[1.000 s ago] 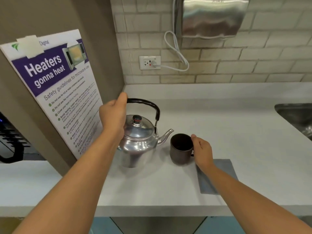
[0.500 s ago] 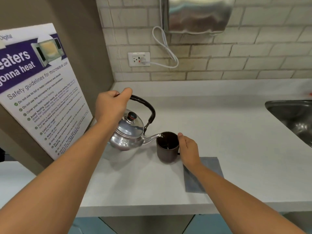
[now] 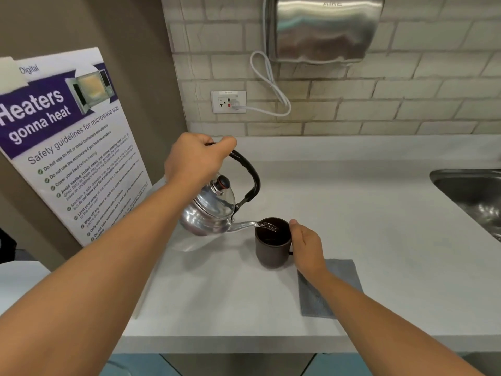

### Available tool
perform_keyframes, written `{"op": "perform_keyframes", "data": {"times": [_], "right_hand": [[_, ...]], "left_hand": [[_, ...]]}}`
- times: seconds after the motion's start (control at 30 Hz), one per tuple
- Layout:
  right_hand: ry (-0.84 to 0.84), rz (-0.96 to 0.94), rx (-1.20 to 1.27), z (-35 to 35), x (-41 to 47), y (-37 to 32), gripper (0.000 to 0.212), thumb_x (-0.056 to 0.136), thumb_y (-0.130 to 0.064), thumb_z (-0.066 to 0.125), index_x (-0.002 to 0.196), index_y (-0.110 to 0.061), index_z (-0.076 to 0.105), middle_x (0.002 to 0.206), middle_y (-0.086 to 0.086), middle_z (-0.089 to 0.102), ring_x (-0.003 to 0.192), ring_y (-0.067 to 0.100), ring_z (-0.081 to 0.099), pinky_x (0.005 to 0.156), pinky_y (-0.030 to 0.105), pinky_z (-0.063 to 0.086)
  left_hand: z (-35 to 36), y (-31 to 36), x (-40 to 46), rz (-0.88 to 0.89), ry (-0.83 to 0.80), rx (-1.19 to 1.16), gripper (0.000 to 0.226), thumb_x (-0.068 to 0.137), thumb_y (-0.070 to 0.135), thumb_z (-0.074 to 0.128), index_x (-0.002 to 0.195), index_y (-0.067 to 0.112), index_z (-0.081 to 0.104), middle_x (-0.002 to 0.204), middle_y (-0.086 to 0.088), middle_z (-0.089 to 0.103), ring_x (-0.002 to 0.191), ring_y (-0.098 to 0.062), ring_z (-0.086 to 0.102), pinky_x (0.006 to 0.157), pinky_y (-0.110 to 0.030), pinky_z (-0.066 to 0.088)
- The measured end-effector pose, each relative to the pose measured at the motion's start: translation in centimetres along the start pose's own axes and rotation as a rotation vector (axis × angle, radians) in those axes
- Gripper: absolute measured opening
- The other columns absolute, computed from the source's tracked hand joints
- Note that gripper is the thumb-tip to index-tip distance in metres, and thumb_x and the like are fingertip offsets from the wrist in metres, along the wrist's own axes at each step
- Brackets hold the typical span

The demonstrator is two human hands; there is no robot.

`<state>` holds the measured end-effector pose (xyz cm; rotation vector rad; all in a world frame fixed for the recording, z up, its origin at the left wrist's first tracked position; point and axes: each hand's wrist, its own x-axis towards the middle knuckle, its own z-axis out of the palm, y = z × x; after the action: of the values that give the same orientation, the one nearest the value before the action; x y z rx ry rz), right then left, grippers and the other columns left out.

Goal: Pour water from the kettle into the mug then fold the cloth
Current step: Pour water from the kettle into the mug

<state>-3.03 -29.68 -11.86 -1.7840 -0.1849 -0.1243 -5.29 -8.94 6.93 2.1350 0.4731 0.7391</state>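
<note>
A shiny steel kettle (image 3: 210, 211) with a black handle hangs tilted above the white counter (image 3: 379, 240), and my left hand (image 3: 196, 158) grips that handle from above. Its spout reaches the rim of a dark brown mug (image 3: 271, 246), and a thin stream of water runs into the mug. My right hand (image 3: 306, 246) holds the mug on its right side, at the handle. A grey cloth (image 3: 344, 272) lies flat on the counter just right of the mug, partly hidden under my right forearm.
A steel sink (image 3: 471, 194) is set into the counter at the right edge. A poster (image 3: 67, 142) on microwave safety leans at the left. On the tiled wall are a socket (image 3: 228, 101) with a white cable and a metal dispenser (image 3: 322, 28).
The kettle has been lifted off the counter and tipped to the right until its spout reached the mug; water now flows. My right hand stays on the mug.
</note>
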Motion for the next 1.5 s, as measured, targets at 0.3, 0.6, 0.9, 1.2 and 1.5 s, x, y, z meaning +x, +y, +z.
{"op": "perform_keyframes", "data": {"times": [0.3,0.6,0.9,1.2,1.5], "right_hand": [[0.006,-0.014,-0.006,-0.1,0.0,0.0,0.051,0.099,-0.03,0.041,0.052,-0.022,0.024,0.04,-0.014,0.03,0.045,0.004,0.028,0.045,0.017,0.026],[0.019,-0.007,-0.026,0.1,-0.1,-0.1,0.05,0.099,-0.03,0.041,0.053,-0.019,0.026,0.047,-0.012,0.029,0.045,0.004,0.028,0.045,0.017,0.026],[0.008,0.0,-0.054,0.1,-0.1,-0.2,0.049,0.099,-0.031,0.04,0.055,-0.017,0.027,0.05,-0.005,0.031,0.047,0.006,0.028,0.047,0.02,0.026],[0.007,0.007,-0.052,0.0,-0.2,-0.3,0.048,0.099,-0.031,0.039,0.055,-0.015,0.028,0.051,-0.003,0.032,0.048,0.007,0.029,0.048,0.021,0.026],[0.017,0.018,-0.054,0.0,-0.3,-0.3,0.049,0.1,-0.03,0.039,0.054,-0.016,0.027,0.05,-0.004,0.032,0.047,0.006,0.029,0.05,0.024,0.028]], "left_hand": [[-0.7,1.7,0.3,0.045,-0.023,0.088,0.044,0.063,0.05,0.058,0.044,0.018,0.034,0.033,0.009,0.026,0.04,-0.015,0.03,0.051,-0.027,0.03],[-1.3,2.7,0.7,0.09,-0.022,0.154,0.045,0.063,0.051,0.059,0.046,0.017,0.035,0.031,0.009,0.03,0.042,-0.016,0.035,0.05,-0.027,0.031],[-1.6,3.2,1.0,0.117,-0.032,0.184,0.04,0.062,0.051,0.058,0.049,0.017,0.042,0.044,0.007,0.042,0.047,-0.019,0.045,0.053,-0.027,0.037],[-1.5,2.8,0.9,0.111,-0.033,0.169,0.041,0.063,0.051,0.057,0.048,0.017,0.039,0.039,0.009,0.038,0.044,-0.018,0.045,0.051,-0.026,0.034],[-1.0,0.9,0.7,0.041,-0.015,0.082,0.044,0.061,0.051,0.056,0.04,0.019,0.034,0.033,0.009,0.027,0.032,-0.009,0.025,0.048,-0.027,0.025]]}}
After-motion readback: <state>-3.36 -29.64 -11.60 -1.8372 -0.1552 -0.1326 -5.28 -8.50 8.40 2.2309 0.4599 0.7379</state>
